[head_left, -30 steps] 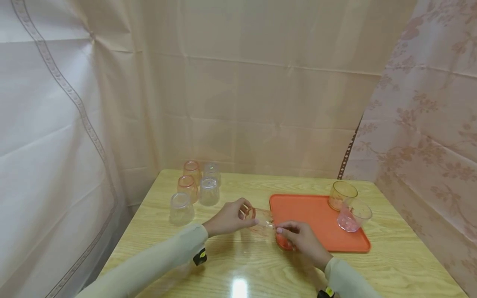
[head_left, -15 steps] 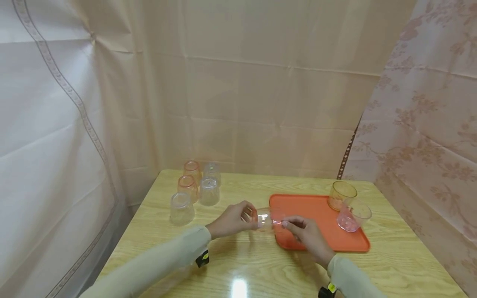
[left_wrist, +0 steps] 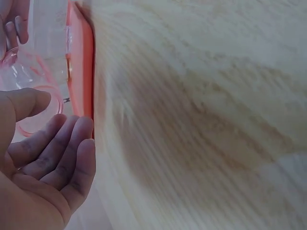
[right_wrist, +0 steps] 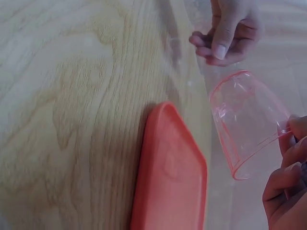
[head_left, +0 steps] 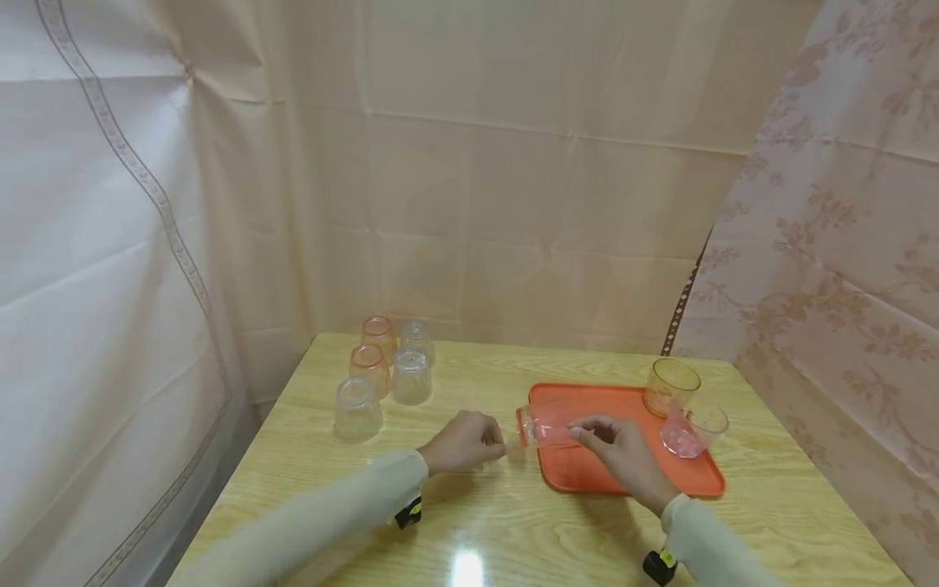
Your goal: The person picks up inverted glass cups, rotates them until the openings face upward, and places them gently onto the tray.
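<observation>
A clear pink cup [head_left: 546, 424] lies on its side in the air over the left edge of the orange tray [head_left: 623, 469]. My right hand [head_left: 587, 434] pinches it at the closed end, and the open rim points left. My left hand [head_left: 495, 444] hovers just left of the rim with loosely curled fingers, holding nothing. The left wrist view shows that hand [left_wrist: 57, 153] relaxed beside the cup's rim [left_wrist: 41, 108] and the tray edge [left_wrist: 81, 72]. In the right wrist view the cup [right_wrist: 244, 120] hangs above the tray corner [right_wrist: 168, 177], gripped by my right hand [right_wrist: 288, 158].
Several cups stand upside down at the table's back left [head_left: 369, 367]. An amber cup [head_left: 669, 383] and a pink cup [head_left: 693, 428] stand upright on the tray's right side. Curtains close in the wooden table [head_left: 469, 522] at the back and sides.
The left hand has let go of the cup, which the right hand alone now carries. The cup has moved right and slightly up, over the tray's left edge.
</observation>
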`<state>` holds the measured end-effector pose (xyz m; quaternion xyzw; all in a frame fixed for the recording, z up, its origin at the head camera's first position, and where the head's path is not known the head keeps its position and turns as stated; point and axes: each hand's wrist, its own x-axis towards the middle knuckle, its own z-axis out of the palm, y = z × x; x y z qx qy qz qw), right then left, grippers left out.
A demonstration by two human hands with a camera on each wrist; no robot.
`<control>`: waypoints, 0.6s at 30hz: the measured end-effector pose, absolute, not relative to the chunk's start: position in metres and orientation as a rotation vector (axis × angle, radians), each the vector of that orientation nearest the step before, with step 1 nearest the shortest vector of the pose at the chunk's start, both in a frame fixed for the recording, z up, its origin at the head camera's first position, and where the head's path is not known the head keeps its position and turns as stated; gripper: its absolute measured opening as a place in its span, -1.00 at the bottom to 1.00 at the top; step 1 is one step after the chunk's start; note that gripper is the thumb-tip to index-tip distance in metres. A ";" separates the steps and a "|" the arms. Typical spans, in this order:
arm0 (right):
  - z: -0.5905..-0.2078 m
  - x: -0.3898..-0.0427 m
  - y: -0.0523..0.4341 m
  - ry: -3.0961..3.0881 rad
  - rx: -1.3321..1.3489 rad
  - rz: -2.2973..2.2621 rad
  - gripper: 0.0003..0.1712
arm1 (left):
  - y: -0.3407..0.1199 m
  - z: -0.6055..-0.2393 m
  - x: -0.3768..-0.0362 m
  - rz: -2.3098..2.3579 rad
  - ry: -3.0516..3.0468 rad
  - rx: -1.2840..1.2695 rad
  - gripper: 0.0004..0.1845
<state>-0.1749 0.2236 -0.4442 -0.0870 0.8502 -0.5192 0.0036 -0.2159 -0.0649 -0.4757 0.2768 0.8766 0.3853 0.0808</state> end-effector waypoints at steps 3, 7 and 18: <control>-0.443 -0.175 0.227 2.725 -0.295 -1.576 -0.71 | -0.060 -0.477 -0.214 1.139 2.610 0.834 -0.84; -0.441 -0.174 0.230 2.798 -0.300 -1.509 -0.74 | -0.050 -0.479 -0.213 1.105 2.619 0.867 -0.83; -0.437 -0.169 0.238 2.964 -0.392 -1.376 -0.74 | -0.030 -0.484 -0.208 1.051 2.605 0.851 -0.80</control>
